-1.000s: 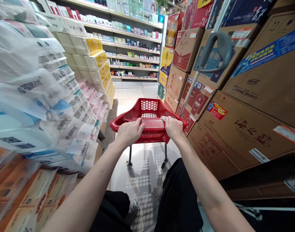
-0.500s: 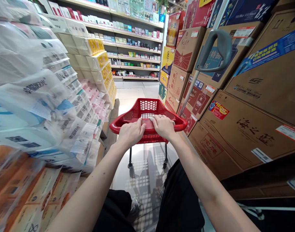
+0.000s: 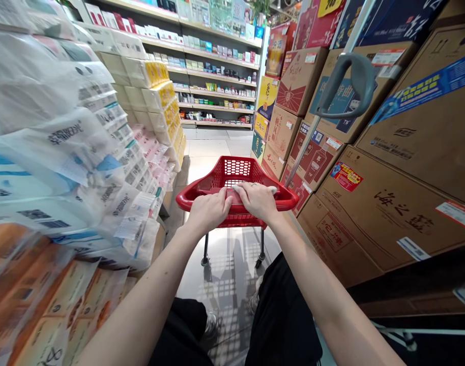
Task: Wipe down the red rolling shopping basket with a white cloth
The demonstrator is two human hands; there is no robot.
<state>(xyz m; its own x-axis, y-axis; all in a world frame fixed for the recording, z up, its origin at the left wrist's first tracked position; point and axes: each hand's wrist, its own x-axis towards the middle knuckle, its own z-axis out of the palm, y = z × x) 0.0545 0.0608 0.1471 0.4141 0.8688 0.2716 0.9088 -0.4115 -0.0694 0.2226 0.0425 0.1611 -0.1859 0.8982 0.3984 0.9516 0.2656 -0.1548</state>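
Observation:
A red plastic shopping cart on small wheels stands in the aisle ahead of me, its basket showing nothing inside. My left hand rests closed over the near rim of the cart, left of centre. My right hand lies on the same rim just to the right, fingers curled over it, nearly touching the left hand. A grey pull handle on a metal pole rises from the cart's right side, up against the boxes.
Wrapped tissue packs are stacked high on the left. Brown and red cartons are stacked on the right. Shelves of small goods cross the far end. The tiled floor runs between the stacks.
My right hand slid left along the cart's rim, from the right side to beside my left hand. The cart and I moved slightly forward down the aisle.

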